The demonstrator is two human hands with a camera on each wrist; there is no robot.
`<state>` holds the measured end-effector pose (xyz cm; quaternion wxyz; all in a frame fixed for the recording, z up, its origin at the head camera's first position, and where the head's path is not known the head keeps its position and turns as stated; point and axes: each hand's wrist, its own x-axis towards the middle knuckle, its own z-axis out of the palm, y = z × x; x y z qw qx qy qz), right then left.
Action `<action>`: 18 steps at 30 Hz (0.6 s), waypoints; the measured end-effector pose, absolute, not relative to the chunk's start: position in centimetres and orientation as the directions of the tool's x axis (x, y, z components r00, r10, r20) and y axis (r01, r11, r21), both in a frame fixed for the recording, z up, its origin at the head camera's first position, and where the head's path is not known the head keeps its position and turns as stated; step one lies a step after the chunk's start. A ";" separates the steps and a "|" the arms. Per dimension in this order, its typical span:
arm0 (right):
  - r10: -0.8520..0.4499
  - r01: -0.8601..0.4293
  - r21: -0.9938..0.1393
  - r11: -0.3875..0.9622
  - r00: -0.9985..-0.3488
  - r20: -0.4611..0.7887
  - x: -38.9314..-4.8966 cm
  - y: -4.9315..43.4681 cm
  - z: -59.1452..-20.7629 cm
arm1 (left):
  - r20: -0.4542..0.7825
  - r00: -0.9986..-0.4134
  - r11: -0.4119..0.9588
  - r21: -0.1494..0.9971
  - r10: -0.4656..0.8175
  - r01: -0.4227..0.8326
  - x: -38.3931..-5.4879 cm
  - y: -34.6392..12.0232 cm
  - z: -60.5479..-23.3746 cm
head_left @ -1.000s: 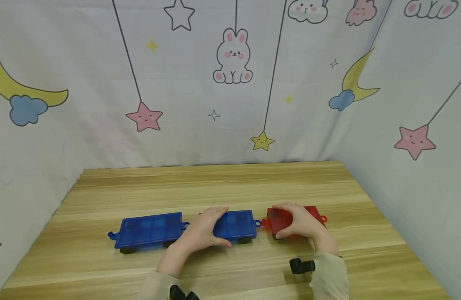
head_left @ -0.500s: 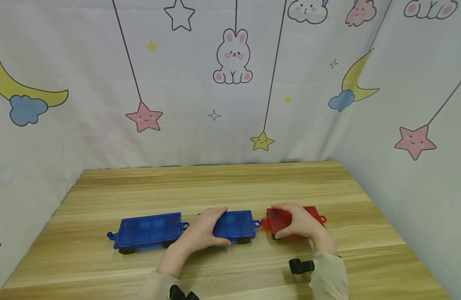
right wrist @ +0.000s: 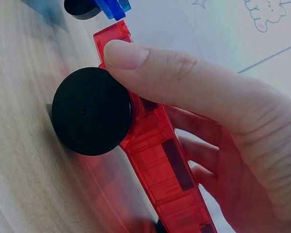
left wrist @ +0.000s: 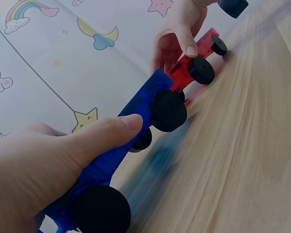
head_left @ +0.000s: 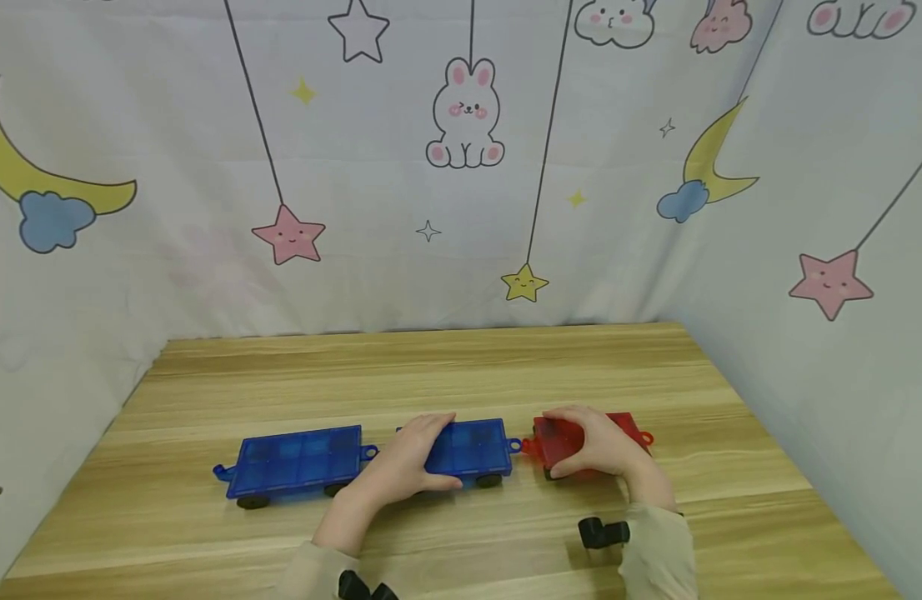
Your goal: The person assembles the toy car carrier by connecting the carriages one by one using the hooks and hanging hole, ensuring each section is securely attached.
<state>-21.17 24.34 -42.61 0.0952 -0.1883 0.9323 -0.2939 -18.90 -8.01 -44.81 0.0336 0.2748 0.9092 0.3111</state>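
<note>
In the head view, my left hand (head_left: pixel 404 458) grips the middle translucent blue toy wagon (head_left: pixel 472 446) across its sides, thumb toward me. The left wrist view shows its thumb pressed on the side of the blue wagon above the black wheels. My right hand (head_left: pixel 599 442) grips a smaller red toy wagon (head_left: pixel 558 437); its thumb lies along the side by a black wheel (right wrist: pixel 89 111). The red hook (head_left: pixel 530 447) overlaps the middle wagon's blue ring (head_left: pixel 515 446). The fingers hide part of each held wagon.
A longer blue wagon (head_left: pixel 296 460) stands at the row's left end, its ring running toward my left hand. All stand on a wood-grain table (head_left: pixel 431 367). A white cloth (head_left: pixel 386 283) with cartoon prints hangs behind and at both sides.
The blue wagons have edged very slightly to the left. Both hands keep their grip, with almost no other movement.
</note>
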 end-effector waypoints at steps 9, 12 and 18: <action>-0.409 -0.300 -0.578 0.759 -0.910 -0.064 -21.2 24.3 -42.5 | 0.113 -0.845 0.643 0.599 0.523 0.478 -18.9 -8.0 -44.9; -0.405 -0.295 -0.580 0.759 -0.912 -0.066 -21.2 24.4 -42.5 | 0.114 -0.846 0.639 0.604 0.522 0.476 -18.9 -8.0 -44.9; -0.406 -0.298 -0.576 0.761 -0.911 -0.065 -21.3 24.4 -42.6 | 0.117 -0.846 0.636 0.608 0.520 0.475 -18.9 -8.0 -44.9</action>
